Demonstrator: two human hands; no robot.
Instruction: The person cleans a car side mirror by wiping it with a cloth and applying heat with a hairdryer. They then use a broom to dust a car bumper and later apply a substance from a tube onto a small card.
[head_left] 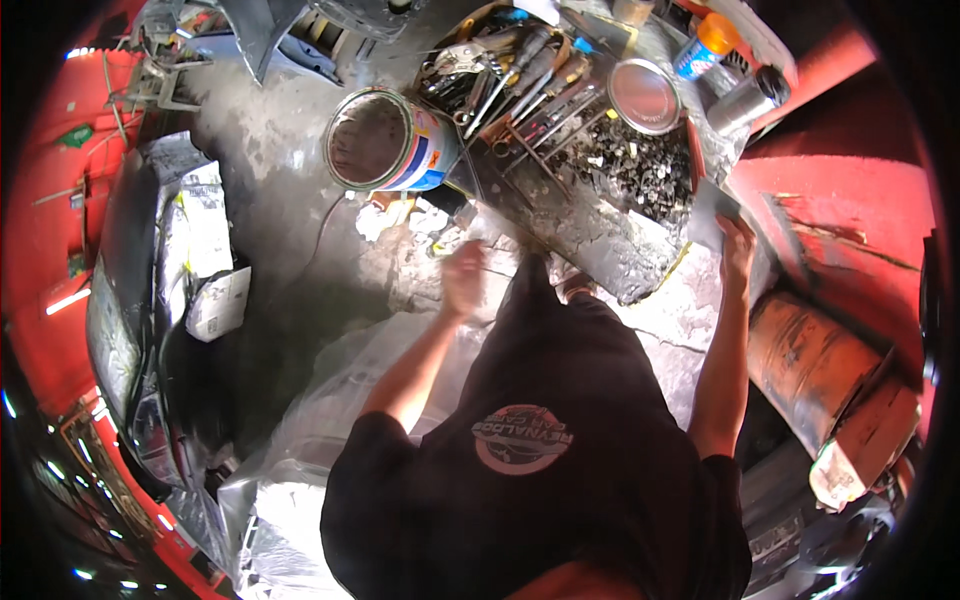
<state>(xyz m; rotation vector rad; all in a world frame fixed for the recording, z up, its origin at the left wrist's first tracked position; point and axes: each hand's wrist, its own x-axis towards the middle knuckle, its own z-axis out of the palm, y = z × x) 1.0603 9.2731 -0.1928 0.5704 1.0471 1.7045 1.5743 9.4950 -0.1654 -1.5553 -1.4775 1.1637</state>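
Observation:
My right hand (738, 248) is closed on the edge of a flat grey piece (710, 212), thin and straight-sided, beside the right end of the cluttered workbench (625, 255). What the piece is made of I cannot make out. My left hand (463, 280) hangs in front of my body, smeared by motion, so its fingers do not show clearly. Beyond it stands a large open can (425, 150) with a blue label and a greyish inside. A round can lid (645, 97) lies at the far side of the bench.
Wrenches and other hand tools (520, 75) crowd the bench beside a heap of small dark fasteners (650, 165). An orange-capped spray can (706, 46) and a silver can (748, 100) stand at the back right. A rusty orange drum (805, 350) is at right; a dark car part (130, 300) at left.

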